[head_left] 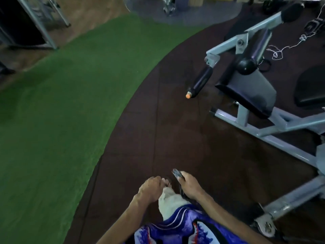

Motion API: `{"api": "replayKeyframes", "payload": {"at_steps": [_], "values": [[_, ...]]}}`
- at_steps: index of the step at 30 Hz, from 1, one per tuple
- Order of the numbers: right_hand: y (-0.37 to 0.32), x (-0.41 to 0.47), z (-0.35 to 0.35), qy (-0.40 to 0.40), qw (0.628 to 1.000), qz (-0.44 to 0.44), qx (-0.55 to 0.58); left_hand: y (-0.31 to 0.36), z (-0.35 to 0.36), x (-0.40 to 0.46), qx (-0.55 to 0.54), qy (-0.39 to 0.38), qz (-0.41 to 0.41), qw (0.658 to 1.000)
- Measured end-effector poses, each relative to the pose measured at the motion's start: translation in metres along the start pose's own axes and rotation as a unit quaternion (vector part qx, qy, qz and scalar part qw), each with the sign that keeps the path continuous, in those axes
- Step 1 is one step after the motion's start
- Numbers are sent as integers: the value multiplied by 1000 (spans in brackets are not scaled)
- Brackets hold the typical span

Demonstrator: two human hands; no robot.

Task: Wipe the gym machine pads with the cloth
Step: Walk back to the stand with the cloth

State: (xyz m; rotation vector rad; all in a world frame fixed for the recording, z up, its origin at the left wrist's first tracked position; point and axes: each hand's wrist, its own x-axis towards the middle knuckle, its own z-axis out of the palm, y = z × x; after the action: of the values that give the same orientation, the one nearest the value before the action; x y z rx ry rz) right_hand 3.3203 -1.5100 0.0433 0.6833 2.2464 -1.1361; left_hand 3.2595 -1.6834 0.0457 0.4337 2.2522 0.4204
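The gym machine has a pale grey frame [274, 131] and stands at the right. Its black seat pad [249, 92] tilts toward me. A black roller pad [202, 81] with an orange end cap sticks out to the left, and another black pad [309, 88] lies at the right edge. My right hand [189, 186] is low in the middle, shut on a dark cloth [177, 174] that pokes out above the fingers and hangs below them. My left hand [151, 189] is beside it with curled fingers and nothing visible in it. Both hands are well short of the pads.
Dark rubber floor tiles [158, 138] lie between me and the machine, with green turf [61, 103] to the left. My bare leg and foot [167, 184] show between my hands. The machine's base bar [290, 199] crosses the lower right. Loose string [281, 51] lies behind it.
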Motion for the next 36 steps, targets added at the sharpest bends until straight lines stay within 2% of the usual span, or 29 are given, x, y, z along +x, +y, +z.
{"api": "replayKeyframes", "payload": {"at_steps": [3, 8, 12, 14, 23, 29, 36], "values": [[-51, 78, -59, 1, 1000, -7, -25, 17, -78, 69, 16, 23, 2, 1000], [-128, 187, -140, -3, 999, 14, -28, 42, -186, 180, -25, 19, -9, 999], [-179, 287, -188, -5, 1000, 30, -8, 55, -272, 278, 15, -8, -1, 1000], [-207, 339, -213, -9, 1000, 29, 4, 56, -316, 335, 28, 2, 8, 1000], [-362, 536, -356, 30, 995, 35, 90, 89, -546, 536, 29, -18, 37, 999], [-404, 684, -456, 25, 993, 52, 98, 142, -646, 686, 38, -40, 51, 997], [-441, 871, -635, 23, 998, 34, 51, 240, -775, 879, 9, -18, 37, 999]]}}
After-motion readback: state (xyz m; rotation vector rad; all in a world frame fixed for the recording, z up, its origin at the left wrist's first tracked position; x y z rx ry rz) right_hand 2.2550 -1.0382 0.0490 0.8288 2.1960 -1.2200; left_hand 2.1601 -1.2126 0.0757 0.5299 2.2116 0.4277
